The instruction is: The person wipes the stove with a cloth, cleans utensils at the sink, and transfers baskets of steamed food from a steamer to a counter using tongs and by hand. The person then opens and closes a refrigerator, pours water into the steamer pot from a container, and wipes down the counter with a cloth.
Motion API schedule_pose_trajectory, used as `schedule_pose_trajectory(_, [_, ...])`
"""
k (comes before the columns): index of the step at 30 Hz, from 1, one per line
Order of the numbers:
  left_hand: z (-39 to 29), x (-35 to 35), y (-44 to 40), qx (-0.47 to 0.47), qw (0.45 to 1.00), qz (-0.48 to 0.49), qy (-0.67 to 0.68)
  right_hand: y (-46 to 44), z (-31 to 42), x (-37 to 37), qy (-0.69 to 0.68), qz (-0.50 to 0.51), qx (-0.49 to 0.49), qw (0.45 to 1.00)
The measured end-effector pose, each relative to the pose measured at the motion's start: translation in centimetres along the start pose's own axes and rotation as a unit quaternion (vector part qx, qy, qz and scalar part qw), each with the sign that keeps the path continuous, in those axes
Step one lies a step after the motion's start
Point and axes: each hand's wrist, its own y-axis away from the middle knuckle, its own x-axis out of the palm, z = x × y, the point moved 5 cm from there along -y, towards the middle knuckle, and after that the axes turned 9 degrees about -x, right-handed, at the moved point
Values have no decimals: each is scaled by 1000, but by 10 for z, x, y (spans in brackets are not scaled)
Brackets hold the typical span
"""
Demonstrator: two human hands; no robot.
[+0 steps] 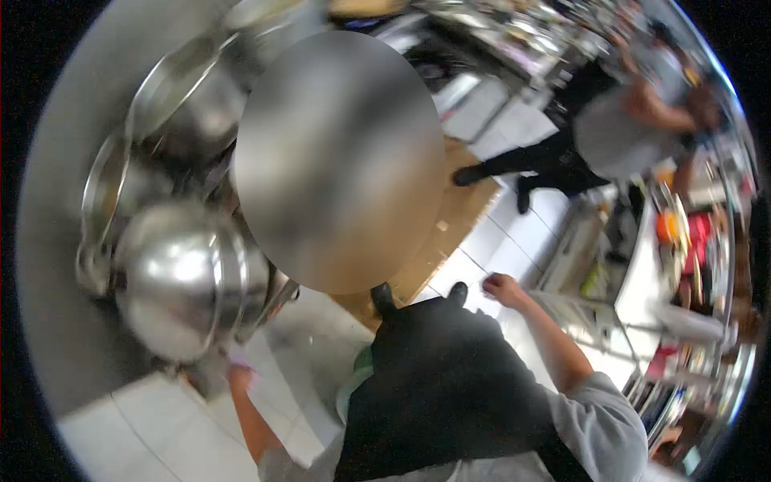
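My left hand (pixel 239 375) hangs low on the left, just below a large shiny steel bowl (pixel 173 277). A small pink-purple thing (pixel 245 369) shows right at that hand, too blurred to name. The fingers there are smeared, so their grip is unclear. On the right, my right hand (pixel 503 289) is held out over the white floor tiles, its fingers curled in. Nothing plainly shows in it.
More steel vessels (pixel 189 104) stand along the grey wall at left. Brown cardboard (pixel 458 205) lies on the tiled floor ahead. Another person (pixel 634 120) in a grey shirt stands at upper right, near a cluttered counter (pixel 646 257). A blurred oval hides the middle.
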Motion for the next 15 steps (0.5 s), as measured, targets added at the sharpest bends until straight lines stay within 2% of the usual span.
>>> schedule_pose_trajectory(1, [-44,2,18,-71,938,154,302,12,46,-4,-76,3,13,997])
schedule_pose_trajectory(2, [-114,-18,45,-127,837,255,467,3,32,13,-214,6,-9,977])
schedule_pose_trajectory(3, [-188,-43,75,-119,807,318,483,0,33,27,-207,12,-44,977])
schedule_pose_trajectory(4, [-265,-73,90,2,877,305,370,7,48,34,-235,13,-36,971])
schedule_pose_trajectory(5, [-341,-102,107,118,924,258,255,14,63,33,-173,10,-63,983])
schedule_pose_trajectory(6, [-392,-75,80,219,905,266,252,20,72,31,-150,8,-86,985])
schedule_pose_trajectory(7, [-457,-89,97,268,868,283,306,22,65,36,-165,-38,-53,984])
schedule_pose_trajectory(8, [-522,-104,114,316,824,306,357,31,70,29,-254,-42,-76,963])
schedule_pose_trajectory(9, [-578,-106,130,390,807,329,298,33,63,26,-262,-60,-76,960])
schedule_pose_trajectory(10, [-628,-102,149,507,768,297,254,37,51,16,-419,-131,-103,892])
schedule_pose_trajectory(11, [-667,-132,209,545,730,335,241,43,38,3,-560,-196,-131,794])
schedule_pose_trajectory(12, [-698,-126,234,575,714,359,174,51,27,-17,-596,-226,-184,749])
schedule_pose_trajectory(13, [-717,-127,261,646,668,348,126,56,20,-29,-625,-256,-236,699])
schedule_pose_trajectory(14, [-734,-134,290,703,643,302,36,68,4,-51,-645,-272,-238,673])
schedule_pose_trajectory(15, [-747,-139,318,751,609,248,-53,78,-32,-66,-613,-343,-200,683])
